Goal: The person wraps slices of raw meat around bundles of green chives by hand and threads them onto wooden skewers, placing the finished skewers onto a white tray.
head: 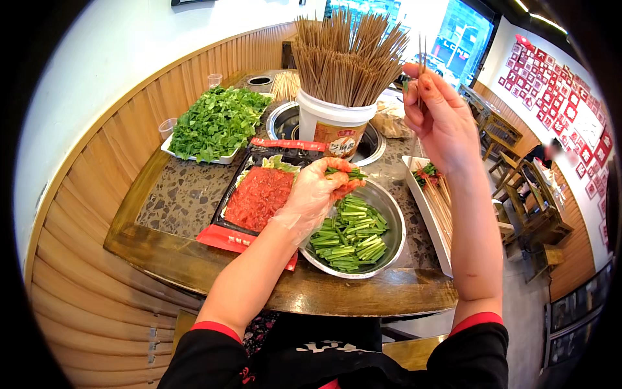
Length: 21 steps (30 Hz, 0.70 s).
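Note:
My left hand [318, 194], in a clear plastic glove smeared red, holds a small bunch of cut green stalks [346, 172] above a steel bowl [399, 233]. The bowl holds more cut green stalks [347, 233]. Raised at the right, my bare right hand [440, 109] grips thin wooden skewers [422, 73] upright. Left of the bowl, red marinated meat [257, 197] lies on leafy pieces in a black tray [224, 197]. Filled skewers [437, 199] lie in a white tray [425, 214] below my right hand, partly hidden by my forearm.
A white bucket [335, 114] packed with wooden skewers [347, 63] stands at the table's middle, over a round metal-rimmed well [376, 150]. Chopped leafy greens [216, 121] fill a white tray at the left. Clear cups [167, 126] stand near the wall. A person [542, 153] is at another table far right.

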Motion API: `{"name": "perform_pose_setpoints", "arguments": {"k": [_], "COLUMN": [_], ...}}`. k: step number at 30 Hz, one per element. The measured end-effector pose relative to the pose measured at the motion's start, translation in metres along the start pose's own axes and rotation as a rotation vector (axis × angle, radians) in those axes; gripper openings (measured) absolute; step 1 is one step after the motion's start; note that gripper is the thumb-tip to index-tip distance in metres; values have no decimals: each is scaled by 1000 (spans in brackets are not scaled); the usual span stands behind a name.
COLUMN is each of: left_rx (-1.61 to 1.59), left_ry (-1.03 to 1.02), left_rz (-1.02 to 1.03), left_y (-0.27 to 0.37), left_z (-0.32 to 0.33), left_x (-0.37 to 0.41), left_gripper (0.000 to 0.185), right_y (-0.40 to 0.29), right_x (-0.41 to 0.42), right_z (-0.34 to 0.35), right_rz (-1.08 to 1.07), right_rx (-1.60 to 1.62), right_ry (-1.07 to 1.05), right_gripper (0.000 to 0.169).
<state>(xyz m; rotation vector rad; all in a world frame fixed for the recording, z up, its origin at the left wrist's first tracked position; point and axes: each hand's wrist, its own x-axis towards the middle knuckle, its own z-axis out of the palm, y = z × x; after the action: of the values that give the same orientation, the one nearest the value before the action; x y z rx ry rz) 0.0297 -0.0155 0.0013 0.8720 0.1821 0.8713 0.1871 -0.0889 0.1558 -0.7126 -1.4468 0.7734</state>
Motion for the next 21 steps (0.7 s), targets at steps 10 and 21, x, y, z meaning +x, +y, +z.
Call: {"name": "perform_pose_setpoints", "arguments": {"k": [10,21], "left_rx": [47,150], "left_ry": [-48,-1], "left_rz": [39,90], "left_y": [0,-1], "left_z": [1,4], "left_x": [0,-1], "left_gripper": [5,4], "right_y": [25,34], "right_x": [-46,-56], "right_z": [-17,-14], "right_rz": [-25,14], "right_rx": [-1247,-1255], "right_ry": [-399,-371], "right_gripper": [24,24]}}
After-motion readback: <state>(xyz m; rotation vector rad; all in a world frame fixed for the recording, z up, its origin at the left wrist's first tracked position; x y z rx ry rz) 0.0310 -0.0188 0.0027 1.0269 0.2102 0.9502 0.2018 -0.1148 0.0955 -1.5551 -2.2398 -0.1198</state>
